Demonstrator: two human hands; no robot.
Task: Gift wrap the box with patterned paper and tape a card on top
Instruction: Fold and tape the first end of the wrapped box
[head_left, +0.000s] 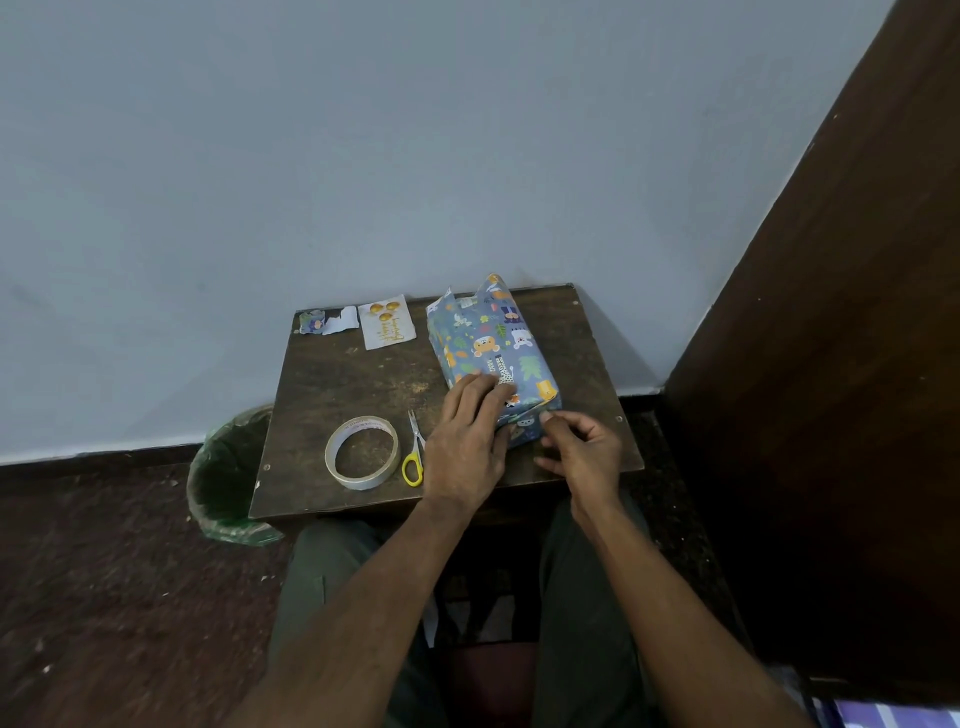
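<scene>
Both forearms reach forward; left hand (467, 441) presses flat-fingered on the wrapped box (493, 358), right hand (582, 449) pinches its near-end paper.

Table (363, 384): dark wood, worn, scuffed, matt. Box (493, 353): wrapped in blue patterned paper, slight sheen, creased at far end. Card (387, 322): white paper, gold print. Tape roll (362, 452): pale, papery-looking, matt. Scissors (414, 452): metal blades, yellow plastic handles. Paper scraps (332, 320): torn, white back. Bin liner (223, 483): green plastic, glossy. Wall (363, 156): painted, smooth, matt.
</scene>
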